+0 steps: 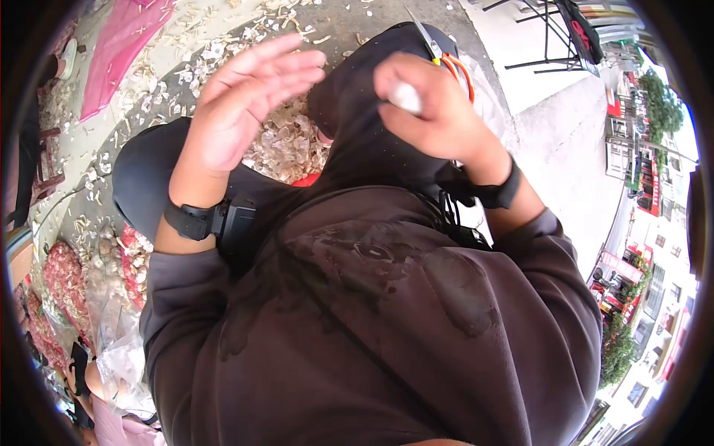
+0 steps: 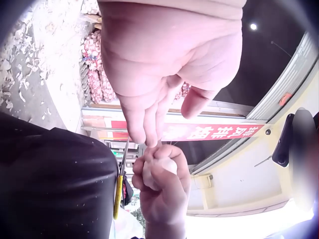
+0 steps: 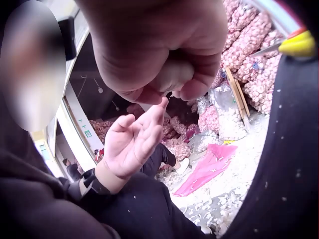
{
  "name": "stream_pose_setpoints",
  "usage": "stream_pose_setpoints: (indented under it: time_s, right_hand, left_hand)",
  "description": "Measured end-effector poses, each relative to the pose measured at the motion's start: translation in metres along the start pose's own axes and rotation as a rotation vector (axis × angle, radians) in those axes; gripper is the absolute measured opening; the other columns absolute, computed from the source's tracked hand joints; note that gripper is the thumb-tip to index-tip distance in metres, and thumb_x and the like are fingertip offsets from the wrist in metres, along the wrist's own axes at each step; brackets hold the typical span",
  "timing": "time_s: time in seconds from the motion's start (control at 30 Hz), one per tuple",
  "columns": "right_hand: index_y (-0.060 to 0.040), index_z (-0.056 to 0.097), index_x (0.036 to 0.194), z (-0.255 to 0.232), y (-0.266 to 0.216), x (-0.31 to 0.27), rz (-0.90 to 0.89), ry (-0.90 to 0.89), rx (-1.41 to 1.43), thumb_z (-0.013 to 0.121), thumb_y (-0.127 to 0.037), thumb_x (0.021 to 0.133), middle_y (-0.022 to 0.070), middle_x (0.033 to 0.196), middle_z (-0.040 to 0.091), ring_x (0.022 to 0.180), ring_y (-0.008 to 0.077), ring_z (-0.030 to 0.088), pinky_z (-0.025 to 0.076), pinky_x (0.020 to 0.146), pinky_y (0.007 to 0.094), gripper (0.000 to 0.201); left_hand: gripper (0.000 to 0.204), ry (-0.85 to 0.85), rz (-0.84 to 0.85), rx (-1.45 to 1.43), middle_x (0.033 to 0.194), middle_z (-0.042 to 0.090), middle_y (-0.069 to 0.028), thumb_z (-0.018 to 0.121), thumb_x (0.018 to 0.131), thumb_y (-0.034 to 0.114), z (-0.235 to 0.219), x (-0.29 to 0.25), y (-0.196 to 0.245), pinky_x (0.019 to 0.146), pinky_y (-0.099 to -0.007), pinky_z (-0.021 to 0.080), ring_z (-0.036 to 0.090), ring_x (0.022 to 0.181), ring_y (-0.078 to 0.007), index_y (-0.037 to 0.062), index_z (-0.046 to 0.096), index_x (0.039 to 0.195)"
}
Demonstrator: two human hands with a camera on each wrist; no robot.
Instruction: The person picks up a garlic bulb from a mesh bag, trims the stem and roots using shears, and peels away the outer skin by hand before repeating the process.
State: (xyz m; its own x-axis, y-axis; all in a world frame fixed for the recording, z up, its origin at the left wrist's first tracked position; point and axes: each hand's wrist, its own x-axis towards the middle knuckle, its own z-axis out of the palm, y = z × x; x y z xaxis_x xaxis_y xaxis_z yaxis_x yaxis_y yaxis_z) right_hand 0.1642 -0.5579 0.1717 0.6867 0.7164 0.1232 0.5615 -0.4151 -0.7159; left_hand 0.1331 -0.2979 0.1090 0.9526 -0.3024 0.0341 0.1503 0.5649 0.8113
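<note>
A whitish garlic bulb [image 1: 405,98] sits in the right hand [image 1: 442,111], whose fingers curl round it. The left hand [image 1: 242,104] is held up over the other thigh with its fingers extended and nothing in its palm. In the left wrist view its fingertips come close to the right hand [image 2: 162,184] and the garlic bulb [image 2: 148,178]. Beyond the right hand, scissors [image 1: 436,53] with yellow and orange handles lie at the knee, blade pointing away. Between the legs is a heap of dry garlic skins [image 1: 286,145].
Skins and stem bits litter the floor around a pink sheet [image 1: 123,56]. Red mesh sacks of garlic [image 3: 249,50] are stacked beyond, with more mesh sacks [image 1: 65,279] at the left. Folding black metal furniture [image 1: 554,33] stands at the far right. Another person's leg [image 3: 167,159] shows nearby.
</note>
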Motion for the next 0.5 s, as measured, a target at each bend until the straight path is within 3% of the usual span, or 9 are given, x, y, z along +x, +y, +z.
stream_pose_setpoints:
  time_s: [0.07,0.1,0.13,0.17,0.2,0.33,0.37,0.47,0.5]
  right_hand:
    - [-0.0024,0.059,0.081,-0.042,-0.008,-0.034,0.413,-0.502,0.390,0.063,-0.006,0.080,0.0008,0.074,0.059,0.071,0.0083,0.053,0.042,0.063,0.0256,0.006]
    - [-0.0020,0.062,0.082,-0.056,0.000,-0.053,0.454,-0.795,0.462,0.063,-0.007,0.080,0.0020,0.073,0.061,0.069,0.0096,0.056,0.043,0.062,0.0254,0.006]
    - [0.0002,0.065,0.084,-0.065,0.008,-0.077,0.578,-0.967,0.591,0.065,-0.009,0.079,0.0034,0.074,0.064,0.070,0.0112,0.061,0.047,0.063,0.0245,0.011]
    - [0.0028,0.067,0.088,-0.070,0.008,-0.100,0.798,-0.939,0.688,0.066,-0.010,0.079,0.0061,0.077,0.067,0.073,0.0138,0.065,0.051,0.067,0.0244,0.016]
    - [0.0042,0.068,0.091,-0.073,0.021,-0.130,1.035,-0.866,0.731,0.066,-0.010,0.078,0.0095,0.087,0.070,0.075,0.0171,0.068,0.055,0.069,0.0280,0.019]
    - [-0.0003,0.059,0.123,-0.044,0.058,-0.199,1.259,-0.373,0.167,0.056,-0.012,0.088,0.0135,0.104,0.068,0.085,0.0189,0.068,0.056,0.070,0.0299,0.037]
    - [-0.0043,0.045,0.138,-0.027,0.089,-0.225,1.269,-0.065,0.278,0.053,-0.019,0.095,0.0153,0.118,0.062,0.094,0.0211,0.066,0.056,0.079,0.0334,0.046]
    - [-0.0051,0.041,0.140,-0.001,0.106,-0.204,1.032,0.815,0.808,0.055,-0.023,0.097,0.0159,0.124,0.057,0.103,0.0247,0.063,0.056,0.086,0.0359,0.049]
    - [-0.0048,0.042,0.138,-0.004,0.120,-0.198,0.927,0.956,0.977,0.055,-0.025,0.098,0.0160,0.123,0.058,0.106,0.0260,0.061,0.056,0.089,0.0377,0.047]
  left_hand:
    - [0.039,0.320,0.182,0.266,0.118,0.063,-0.0199,0.052,0.093,0.009,-0.018,0.001,0.007,0.097,-0.0350,0.046,0.062,0.109,-0.0253,-0.0054,0.052,0.129]
    - [0.035,0.499,0.202,0.258,0.114,0.064,-0.0181,0.052,0.093,0.010,-0.026,0.001,0.009,0.094,-0.0329,0.046,0.062,0.105,-0.0224,-0.0052,0.054,0.125]
    - [0.032,0.679,0.221,0.249,0.110,0.065,-0.0163,0.052,0.093,0.011,-0.034,0.000,0.011,0.092,-0.0309,0.046,0.062,0.101,-0.0196,-0.0051,0.057,0.120]
    - [0.031,0.717,0.221,0.131,0.105,0.065,-0.0130,0.052,0.093,0.010,-0.042,-0.001,0.013,0.088,-0.0297,0.046,0.061,0.097,-0.0180,-0.0040,0.058,0.119]
    - [0.031,0.680,0.186,0.090,0.104,0.065,-0.0128,0.052,0.093,0.011,-0.046,-0.002,0.014,0.088,-0.0298,0.046,0.061,0.097,-0.0178,-0.0040,0.057,0.119]
    - [0.028,0.569,0.132,0.065,0.101,0.066,-0.0112,0.054,0.093,0.010,-0.044,-0.003,0.011,0.086,-0.0295,0.047,0.061,0.095,-0.0171,-0.0036,0.060,0.117]
    - [0.027,0.566,0.148,0.111,0.100,0.066,-0.0109,0.054,0.093,0.010,-0.040,-0.003,0.010,0.086,-0.0294,0.047,0.061,0.095,-0.0170,-0.0035,0.060,0.116]
    - [0.025,0.569,0.173,0.174,0.098,0.066,-0.0100,0.056,0.092,0.008,-0.039,-0.004,0.009,0.085,-0.0290,0.048,0.062,0.093,-0.0164,-0.0032,0.062,0.114]
    - [0.024,0.571,0.180,0.182,0.097,0.066,-0.0097,0.057,0.092,0.008,-0.041,-0.004,0.009,0.084,-0.0289,0.048,0.062,0.092,-0.0162,-0.0032,0.063,0.113]
